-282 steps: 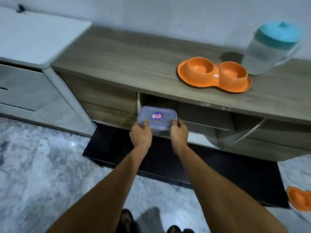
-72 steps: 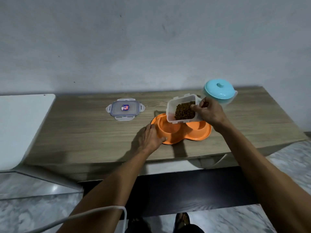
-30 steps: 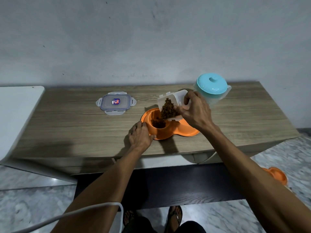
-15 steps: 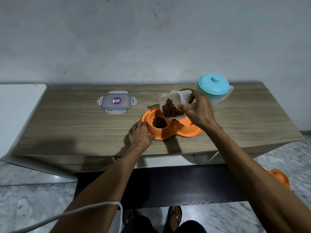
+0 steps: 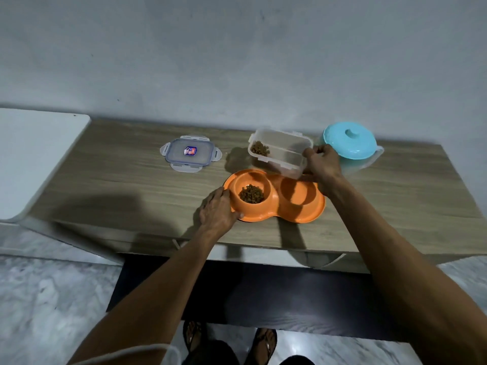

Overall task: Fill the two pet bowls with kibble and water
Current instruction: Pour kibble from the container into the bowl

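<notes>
Head view. Right hand (image 5: 322, 164): we are gripping the right end of the clear rectangular plastic container (image 5: 276, 156), fingers curled round it, holding it tilted behind the orange plastic double pet bowl (image 5: 297, 217). Brown kibble (image 5: 259, 149) is sitting in the container's left end. Left hand (image 5: 218, 210): fingers straight, touching the bowl's left rim. More kibble is lying in the left well (image 5: 267, 189). The blue-edged clear lid (image 5: 191, 153) is lying flat on the wooden cabinet top (image 5: 118, 180). The turquoise-lidded jug (image 5: 350, 143) is standing right of the container.
</notes>
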The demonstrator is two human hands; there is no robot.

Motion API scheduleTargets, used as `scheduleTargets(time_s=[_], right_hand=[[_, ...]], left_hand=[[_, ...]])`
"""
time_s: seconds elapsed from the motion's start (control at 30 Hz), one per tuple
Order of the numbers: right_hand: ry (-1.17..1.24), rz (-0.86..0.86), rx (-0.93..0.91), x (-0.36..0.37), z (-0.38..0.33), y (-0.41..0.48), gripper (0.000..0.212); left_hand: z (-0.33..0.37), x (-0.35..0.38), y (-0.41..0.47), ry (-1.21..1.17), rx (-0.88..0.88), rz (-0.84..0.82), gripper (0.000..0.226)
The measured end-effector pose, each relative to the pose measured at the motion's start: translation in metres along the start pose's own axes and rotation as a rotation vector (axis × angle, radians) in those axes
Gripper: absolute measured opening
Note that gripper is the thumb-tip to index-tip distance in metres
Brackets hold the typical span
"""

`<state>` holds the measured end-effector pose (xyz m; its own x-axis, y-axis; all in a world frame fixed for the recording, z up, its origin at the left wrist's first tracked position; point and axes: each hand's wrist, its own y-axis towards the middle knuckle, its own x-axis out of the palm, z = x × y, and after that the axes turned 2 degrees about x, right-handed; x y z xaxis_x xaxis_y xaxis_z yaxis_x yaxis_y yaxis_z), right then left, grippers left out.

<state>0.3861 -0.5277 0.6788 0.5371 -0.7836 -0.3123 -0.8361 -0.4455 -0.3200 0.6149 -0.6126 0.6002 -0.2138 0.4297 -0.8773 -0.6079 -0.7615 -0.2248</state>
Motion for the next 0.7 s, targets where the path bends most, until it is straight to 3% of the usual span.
scheduleTargets(time_s=[0.33,0.7], right_hand=[[-0.115,0.026,-0.042,0.088,-0.008,0.064,0.013],[-0.18,0.098,-0.016,0.113,0.006,0.074,0.024]], left_hand=[[0.001,0.003,-0.002,0.019,-0.005,0.014,0.078],[0.002,0.002,0.0,0.051,-0.026,-0.006,0.083]])
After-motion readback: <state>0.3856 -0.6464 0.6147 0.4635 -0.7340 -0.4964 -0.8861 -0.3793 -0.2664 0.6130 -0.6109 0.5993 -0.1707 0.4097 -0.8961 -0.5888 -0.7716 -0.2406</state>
